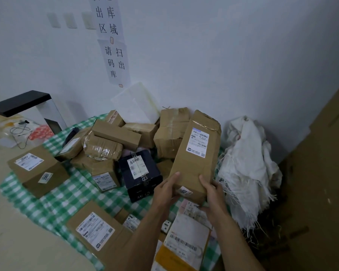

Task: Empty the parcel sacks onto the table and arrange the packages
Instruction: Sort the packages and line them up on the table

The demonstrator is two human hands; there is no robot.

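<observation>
Both hands, left hand point(167, 189) & right hand point(213, 192), grip the long box point(196, 153) by its near end, tilted over the pile. Far end prob. resting on other pkgs. Set it flat beside the black box point(140, 175), label up.

Brown cardboard boxes point(196, 153) with white labels point(198, 142) crowd a green-and-white checked cloth point(53, 200), beside a black box point(140, 176), a frayed white sack point(247, 169) and a pale wall point(223, 55).
</observation>
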